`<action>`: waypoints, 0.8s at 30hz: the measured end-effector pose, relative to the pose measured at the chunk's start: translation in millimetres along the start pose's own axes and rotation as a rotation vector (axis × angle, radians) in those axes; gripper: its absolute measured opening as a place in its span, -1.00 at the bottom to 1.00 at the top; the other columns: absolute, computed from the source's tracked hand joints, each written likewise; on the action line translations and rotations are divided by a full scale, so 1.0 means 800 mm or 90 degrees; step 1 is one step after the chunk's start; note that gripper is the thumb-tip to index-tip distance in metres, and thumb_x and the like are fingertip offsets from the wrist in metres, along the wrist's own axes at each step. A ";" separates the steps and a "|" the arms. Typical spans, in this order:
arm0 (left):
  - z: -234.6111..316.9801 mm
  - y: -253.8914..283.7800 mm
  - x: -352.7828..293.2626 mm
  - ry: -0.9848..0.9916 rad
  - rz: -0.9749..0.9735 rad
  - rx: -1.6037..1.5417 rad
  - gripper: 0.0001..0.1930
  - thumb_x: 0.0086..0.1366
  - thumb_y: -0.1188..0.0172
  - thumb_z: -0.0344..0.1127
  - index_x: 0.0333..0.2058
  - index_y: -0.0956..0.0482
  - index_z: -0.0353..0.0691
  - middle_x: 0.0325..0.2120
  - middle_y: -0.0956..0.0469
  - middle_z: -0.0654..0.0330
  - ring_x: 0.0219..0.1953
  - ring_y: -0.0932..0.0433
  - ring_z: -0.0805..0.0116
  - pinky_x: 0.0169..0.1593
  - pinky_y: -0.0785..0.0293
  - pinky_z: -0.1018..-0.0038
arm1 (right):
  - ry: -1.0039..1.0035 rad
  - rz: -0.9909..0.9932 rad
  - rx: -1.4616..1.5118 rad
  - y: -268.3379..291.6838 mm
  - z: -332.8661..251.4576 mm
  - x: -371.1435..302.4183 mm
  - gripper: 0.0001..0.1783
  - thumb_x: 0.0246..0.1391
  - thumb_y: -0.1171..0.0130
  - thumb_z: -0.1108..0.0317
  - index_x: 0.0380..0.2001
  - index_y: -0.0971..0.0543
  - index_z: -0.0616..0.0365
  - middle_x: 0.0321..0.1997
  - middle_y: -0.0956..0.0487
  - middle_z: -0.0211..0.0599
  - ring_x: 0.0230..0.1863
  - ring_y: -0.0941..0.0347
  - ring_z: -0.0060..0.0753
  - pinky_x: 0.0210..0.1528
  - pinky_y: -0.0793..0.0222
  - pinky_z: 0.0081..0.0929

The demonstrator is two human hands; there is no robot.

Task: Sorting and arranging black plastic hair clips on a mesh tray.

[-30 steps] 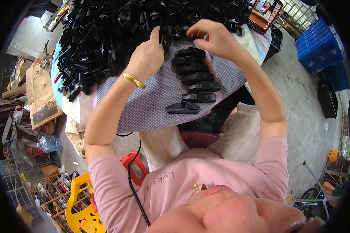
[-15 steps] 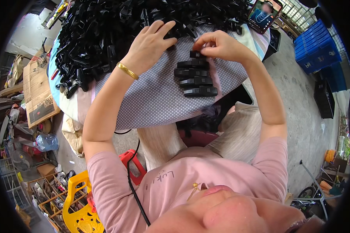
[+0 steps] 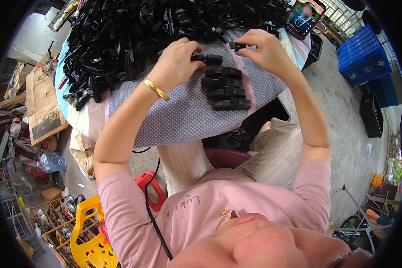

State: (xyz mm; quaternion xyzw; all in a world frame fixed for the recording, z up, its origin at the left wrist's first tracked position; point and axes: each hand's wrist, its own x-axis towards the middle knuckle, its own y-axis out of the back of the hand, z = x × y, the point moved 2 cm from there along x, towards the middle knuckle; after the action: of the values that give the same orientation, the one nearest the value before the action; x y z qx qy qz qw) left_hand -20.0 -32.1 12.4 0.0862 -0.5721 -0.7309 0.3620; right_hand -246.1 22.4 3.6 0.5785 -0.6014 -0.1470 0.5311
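Observation:
My left hand [image 3: 178, 60] is closed on one end of a long black plastic piece [image 3: 210, 59], which lies level just beyond a row of similar pieces. Between the thumb and fingers of my right hand [image 3: 263, 49] is a small black plastic piece [image 3: 237, 46], a short gap from the long one. Several black plastic pieces [image 3: 231, 104] lie side by side in a row on the dotted tablecloth [image 3: 169, 123], nearer to me. A big heap of loose black plastic pieces [image 3: 116, 40] covers the far and left part of the table.
A phone [image 3: 303, 20] with a lit screen stands at the table's far right. Under the table edge, a dark bin [image 3: 265, 120] sits by my legs. Blue crates [image 3: 364, 53] stand on the right; a yellow plastic chair [image 3: 87, 241] and flattened cardboard [image 3: 44, 102] are at the left.
My left hand has come nearer and closed on the long black piece. My right hand has moved right and away from the row, a small black piece in its fingers.

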 end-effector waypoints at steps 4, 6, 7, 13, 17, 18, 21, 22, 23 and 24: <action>0.005 0.001 0.000 0.062 -0.062 0.008 -0.74 0.00 -0.33 -0.38 -0.29 -0.62 -0.35 -0.38 -0.54 0.06 -0.30 -0.53 0.13 -0.18 -0.48 0.40 | 0.074 0.009 0.005 -0.022 -0.026 -0.001 -0.74 -0.15 -0.29 0.37 -0.30 -0.64 0.19 -0.31 -0.55 -0.23 -0.20 -0.44 -0.21 -0.20 -0.38 -0.44; 0.003 0.000 -0.001 0.060 -0.049 -0.007 -0.74 -0.01 -0.34 -0.33 -0.33 -0.62 -0.36 -0.37 -0.55 0.05 -0.28 -0.54 0.11 -0.16 -0.47 0.36 | 0.095 0.017 -0.036 -0.020 -0.032 0.001 -0.76 -0.14 -0.28 0.37 -0.32 -0.64 0.20 -0.32 -0.54 -0.27 -0.20 -0.43 -0.23 -0.20 -0.39 -0.42; 0.003 -0.001 -0.001 0.057 -0.036 -0.024 -0.73 -0.01 -0.35 -0.29 -0.37 -0.62 -0.36 -0.36 -0.55 0.04 -0.27 -0.54 0.08 -0.14 -0.47 0.32 | 0.089 0.001 -0.048 -0.016 -0.034 0.002 -0.77 -0.14 -0.28 0.37 -0.34 -0.63 0.20 -0.33 -0.53 -0.29 -0.20 -0.43 -0.23 -0.20 -0.39 -0.41; -0.003 0.002 0.002 0.183 -0.066 -0.123 -0.66 -0.08 -0.41 -0.25 -0.33 -0.64 -0.34 -0.36 -0.59 0.06 -0.33 -0.59 0.16 -0.23 -0.52 0.38 | 0.121 -0.003 -0.112 -0.017 -0.038 0.007 -0.78 -0.15 -0.28 0.35 -0.39 -0.62 0.23 -0.37 -0.51 -0.31 -0.21 -0.41 -0.26 -0.20 -0.39 -0.40; -0.004 0.000 0.004 0.131 -0.052 -0.087 -0.69 -0.08 -0.41 -0.25 -0.38 -0.65 -0.35 -0.40 -0.58 0.09 -0.37 -0.58 0.16 -0.27 -0.52 0.39 | 0.159 -0.007 -0.077 -0.020 -0.030 0.012 -0.77 -0.17 -0.29 0.39 -0.38 -0.61 0.26 -0.40 -0.48 -0.30 -0.23 -0.38 -0.25 -0.20 -0.36 -0.42; -0.004 -0.001 0.003 0.113 -0.042 -0.087 -0.70 -0.08 -0.41 -0.26 -0.39 -0.65 -0.35 -0.41 -0.58 0.10 -0.37 -0.58 0.16 -0.27 -0.51 0.39 | 0.158 -0.006 -0.076 -0.021 -0.024 0.013 -0.77 -0.17 -0.29 0.39 -0.38 -0.61 0.26 -0.40 -0.48 -0.30 -0.23 -0.38 -0.25 -0.20 -0.36 -0.42; -0.004 0.000 0.006 0.062 -0.037 -0.064 -0.72 -0.08 -0.40 -0.26 -0.41 -0.65 -0.34 -0.42 -0.56 0.12 -0.39 -0.57 0.16 -0.28 -0.51 0.38 | 0.202 -0.008 0.009 -0.022 -0.010 0.016 -0.75 -0.19 -0.30 0.43 -0.35 -0.61 0.27 -0.42 -0.45 -0.29 -0.25 -0.35 -0.24 -0.20 -0.34 -0.41; -0.003 0.001 0.006 0.034 -0.040 -0.041 -0.72 -0.08 -0.40 -0.27 -0.41 -0.65 -0.33 -0.43 -0.55 0.12 -0.39 -0.56 0.16 -0.29 -0.50 0.38 | 0.217 -0.017 0.019 -0.021 -0.009 0.017 -0.74 -0.20 -0.30 0.45 -0.34 -0.60 0.28 -0.42 -0.45 -0.28 -0.25 -0.35 -0.24 -0.21 -0.33 -0.41; -0.005 0.000 0.007 0.034 -0.039 -0.040 -0.72 -0.08 -0.40 -0.27 -0.41 -0.65 -0.33 -0.43 -0.55 0.12 -0.39 -0.56 0.16 -0.29 -0.50 0.38 | 0.232 -0.027 0.029 -0.021 -0.009 0.018 -0.73 -0.20 -0.30 0.46 -0.33 -0.60 0.28 -0.42 -0.44 -0.28 -0.26 -0.34 -0.24 -0.21 -0.33 -0.40; -0.008 -0.001 0.008 0.033 -0.031 -0.053 -0.73 -0.08 -0.39 -0.28 -0.42 -0.65 -0.33 -0.43 -0.55 0.12 -0.39 -0.56 0.15 -0.29 -0.50 0.38 | 0.232 -0.027 0.030 -0.021 -0.010 0.019 -0.73 -0.20 -0.30 0.46 -0.33 -0.60 0.28 -0.42 -0.44 -0.28 -0.26 -0.34 -0.24 -0.21 -0.33 -0.40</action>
State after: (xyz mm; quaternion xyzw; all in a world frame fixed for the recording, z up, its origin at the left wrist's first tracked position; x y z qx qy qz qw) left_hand -21.6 -40.7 11.5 0.1038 -0.5291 -0.7602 0.3625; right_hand -226.6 8.0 0.8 0.6202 -0.4860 -0.0367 0.6147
